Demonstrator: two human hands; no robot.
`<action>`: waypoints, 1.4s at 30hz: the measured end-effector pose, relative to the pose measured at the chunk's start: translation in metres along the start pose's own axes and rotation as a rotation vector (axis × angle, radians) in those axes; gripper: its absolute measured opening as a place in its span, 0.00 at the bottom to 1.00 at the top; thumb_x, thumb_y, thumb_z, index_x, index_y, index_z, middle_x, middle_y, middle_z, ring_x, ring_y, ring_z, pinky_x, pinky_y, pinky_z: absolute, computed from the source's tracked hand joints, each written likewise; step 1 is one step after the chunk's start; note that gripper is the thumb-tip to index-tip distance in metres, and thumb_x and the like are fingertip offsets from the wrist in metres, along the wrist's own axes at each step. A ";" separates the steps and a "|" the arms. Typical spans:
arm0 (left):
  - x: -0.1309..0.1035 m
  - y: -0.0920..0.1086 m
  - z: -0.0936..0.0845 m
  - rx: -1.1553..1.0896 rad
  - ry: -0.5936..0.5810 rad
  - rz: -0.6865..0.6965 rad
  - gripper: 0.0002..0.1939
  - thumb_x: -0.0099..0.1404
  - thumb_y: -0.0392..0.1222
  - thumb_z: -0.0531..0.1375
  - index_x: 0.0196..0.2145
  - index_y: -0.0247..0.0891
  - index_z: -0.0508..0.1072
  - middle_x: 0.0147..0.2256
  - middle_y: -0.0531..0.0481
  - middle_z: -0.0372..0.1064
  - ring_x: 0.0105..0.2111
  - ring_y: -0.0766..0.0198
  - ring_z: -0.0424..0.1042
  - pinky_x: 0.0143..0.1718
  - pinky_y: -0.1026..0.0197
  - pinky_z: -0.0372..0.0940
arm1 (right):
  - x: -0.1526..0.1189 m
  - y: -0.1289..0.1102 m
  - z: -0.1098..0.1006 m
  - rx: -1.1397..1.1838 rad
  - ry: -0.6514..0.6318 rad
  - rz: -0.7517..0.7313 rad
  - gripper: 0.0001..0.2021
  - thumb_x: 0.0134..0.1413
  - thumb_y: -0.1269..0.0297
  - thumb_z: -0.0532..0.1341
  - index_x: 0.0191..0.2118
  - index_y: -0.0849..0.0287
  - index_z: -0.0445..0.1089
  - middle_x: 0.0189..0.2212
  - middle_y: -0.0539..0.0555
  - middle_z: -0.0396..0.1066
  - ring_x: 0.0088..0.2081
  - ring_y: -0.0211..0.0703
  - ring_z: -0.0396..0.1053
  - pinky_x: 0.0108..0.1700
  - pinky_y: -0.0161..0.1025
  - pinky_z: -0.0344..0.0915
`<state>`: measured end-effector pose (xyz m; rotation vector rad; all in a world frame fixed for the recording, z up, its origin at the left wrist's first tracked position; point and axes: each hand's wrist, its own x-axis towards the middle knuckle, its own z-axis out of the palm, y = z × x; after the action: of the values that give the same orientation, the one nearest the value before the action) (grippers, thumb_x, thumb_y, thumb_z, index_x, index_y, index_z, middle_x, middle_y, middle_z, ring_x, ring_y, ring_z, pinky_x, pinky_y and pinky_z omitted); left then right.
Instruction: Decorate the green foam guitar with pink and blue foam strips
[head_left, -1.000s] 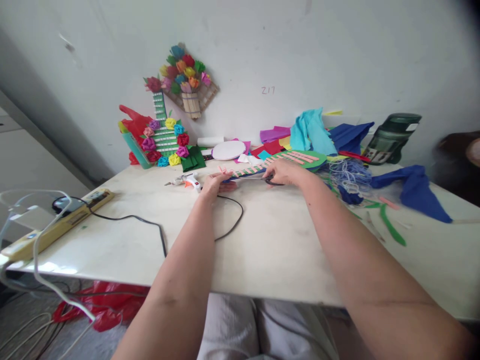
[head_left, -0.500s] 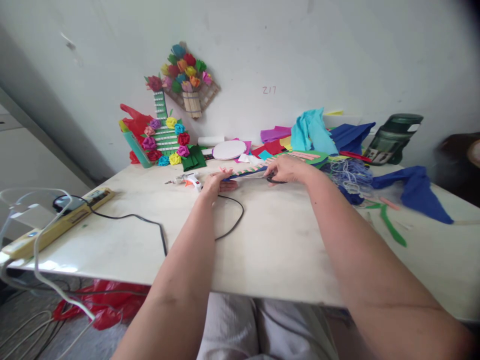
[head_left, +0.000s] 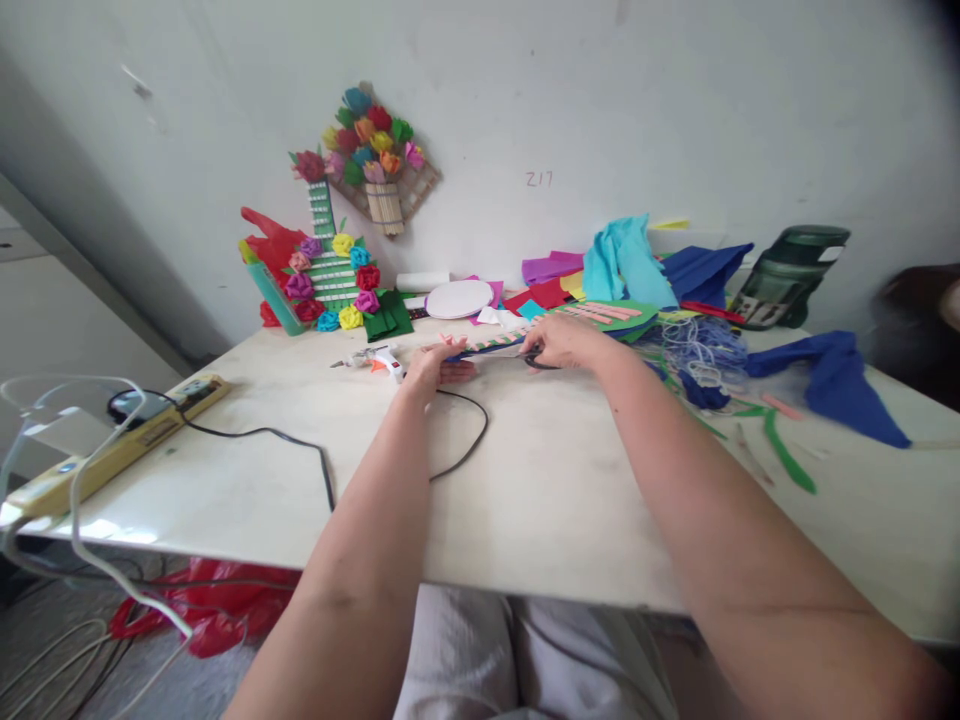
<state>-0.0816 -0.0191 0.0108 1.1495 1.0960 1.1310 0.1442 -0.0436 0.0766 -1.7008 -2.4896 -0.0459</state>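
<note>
A long green and blue craft piece (head_left: 626, 313) with pale pink strips across it lies near the back of the table, its narrow end pointing left. My left hand (head_left: 441, 363) is closed round that narrow end. In my right hand (head_left: 566, 342) is a pair of scissors (head_left: 541, 361) with black handles, held along the near edge of the piece. The blades point left and are partly lost against the edge; whether they are apart I cannot tell. Just left of my left hand rests a white glue gun (head_left: 388, 363).
A yellow power strip (head_left: 112, 455) and cables occupy the left side. Behind stand a flower-decorated guitar-shaped craft (head_left: 332, 270) and a teal bottle (head_left: 274, 295). At right are tangled yarn (head_left: 705, 350), blue cloth (head_left: 840, 385), green scraps (head_left: 787, 455) and a dark green bottle (head_left: 787, 280).
My right hand and the scissors have shifted slightly left along the craft piece, toward my left hand. My left hand keeps its place.
</note>
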 end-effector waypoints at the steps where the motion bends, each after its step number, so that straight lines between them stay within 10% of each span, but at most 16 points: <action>1: 0.000 0.000 0.000 0.000 0.004 0.002 0.15 0.52 0.45 0.62 0.36 0.33 0.71 0.26 0.41 0.73 0.32 0.51 0.75 0.36 0.52 0.69 | -0.001 -0.002 -0.001 -0.006 -0.001 0.011 0.16 0.38 0.58 0.66 0.39 0.46 0.76 0.36 0.49 0.75 0.37 0.44 0.70 0.33 0.35 0.60; 11: -0.001 0.001 0.001 0.010 -0.018 0.005 0.15 0.53 0.44 0.62 0.37 0.32 0.71 0.27 0.40 0.73 0.32 0.52 0.75 0.37 0.52 0.69 | -0.001 -0.005 0.001 -0.011 -0.004 0.064 0.16 0.38 0.59 0.66 0.38 0.46 0.76 0.37 0.49 0.75 0.39 0.45 0.69 0.33 0.35 0.60; 27: -0.001 0.003 -0.003 -0.191 -0.363 0.053 0.32 0.47 0.35 0.50 0.51 0.21 0.66 0.34 0.34 0.74 0.38 0.50 0.74 0.49 0.45 0.60 | -0.011 0.017 -0.017 0.082 -0.072 -0.033 0.17 0.39 0.64 0.65 0.41 0.57 0.76 0.32 0.51 0.75 0.30 0.38 0.68 0.29 0.32 0.59; 42: 0.001 0.001 0.000 -0.191 -0.371 0.089 0.28 0.50 0.37 0.55 0.50 0.27 0.68 0.37 0.36 0.74 0.40 0.51 0.74 0.48 0.50 0.61 | -0.017 0.022 -0.023 0.123 -0.075 -0.026 0.17 0.40 0.64 0.64 0.41 0.55 0.76 0.27 0.48 0.73 0.27 0.36 0.66 0.28 0.31 0.57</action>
<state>-0.0818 -0.0185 0.0114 1.2055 0.6439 1.0149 0.1729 -0.0536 0.0965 -1.6514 -2.5096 0.1675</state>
